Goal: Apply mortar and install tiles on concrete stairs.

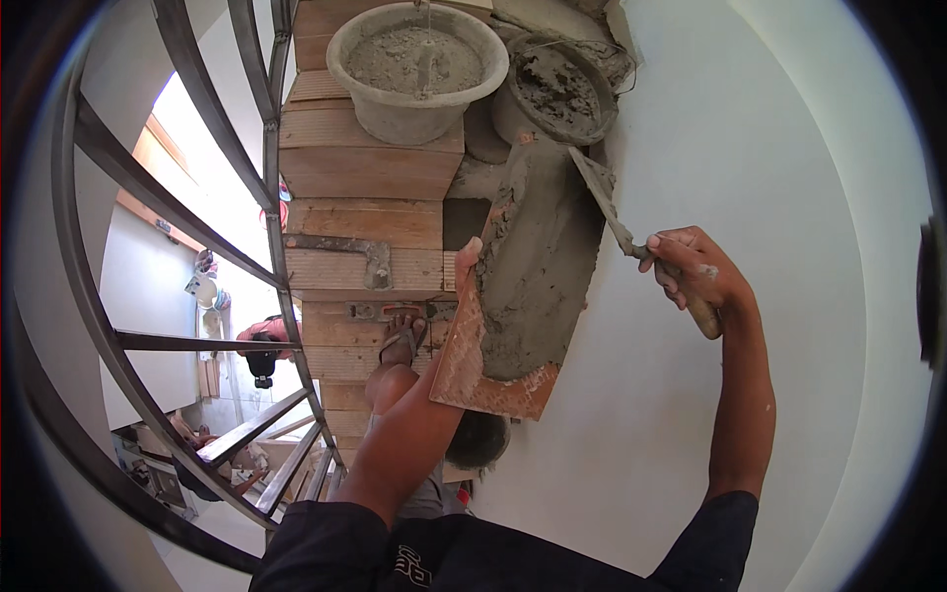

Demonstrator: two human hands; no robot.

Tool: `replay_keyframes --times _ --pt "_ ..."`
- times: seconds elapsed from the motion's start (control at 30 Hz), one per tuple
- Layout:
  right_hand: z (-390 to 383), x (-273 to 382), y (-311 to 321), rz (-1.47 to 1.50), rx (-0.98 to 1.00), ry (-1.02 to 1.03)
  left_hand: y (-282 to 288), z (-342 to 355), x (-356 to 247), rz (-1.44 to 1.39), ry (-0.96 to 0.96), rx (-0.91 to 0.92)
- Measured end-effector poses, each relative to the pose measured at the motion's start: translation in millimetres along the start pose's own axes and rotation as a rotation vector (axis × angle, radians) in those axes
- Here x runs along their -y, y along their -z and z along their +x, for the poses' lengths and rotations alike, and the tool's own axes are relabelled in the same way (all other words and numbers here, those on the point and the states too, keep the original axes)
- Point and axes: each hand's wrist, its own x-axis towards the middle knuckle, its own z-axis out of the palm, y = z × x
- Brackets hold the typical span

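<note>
My left hand (468, 259) grips the left edge of a rectangular tile (454, 380), its upper face mostly coated in wet grey mortar (533, 257) and its patterned lower end showing. In my right hand (695, 266) is the wooden handle of a mortar-smeared trowel (607, 197); the blade points up-left, along the tile's upper right edge. Beyond the tile stand a pale round basin (380, 113) of grey mix and a darker bucket (547, 123) with mortar inside.
Wooden-coloured tiled steps (355, 213) hold a metal square (375, 257), a level (365, 312) and my sandalled foot (400, 340). A metal railing (178, 340) borders the left, with co-workers (260, 360) below. A white wall (750, 148) lies right.
</note>
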Motion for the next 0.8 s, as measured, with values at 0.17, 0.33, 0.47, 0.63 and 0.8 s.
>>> replay_keyframes --times 0.17,0.33,0.47,0.63,0.8 --pt "-14 9 -20 -0.056 0.080 -0.085 2 -8 -1 -0.011 0.005 -0.005" --pt "-40 -13 -64 -0.090 0.252 -0.150 3 -3 5 0.129 -0.030 -0.186" --pt "-64 -29 -93 -0.236 0.300 -0.059 17 0 -6 0.058 -0.078 -0.139" --pt "-88 -60 -113 -0.372 0.252 0.117 21 2 -8 0.138 -0.195 -0.315" --pt "-106 -57 -133 -0.398 0.047 0.109 55 -2 -10 0.178 -0.303 -0.394"
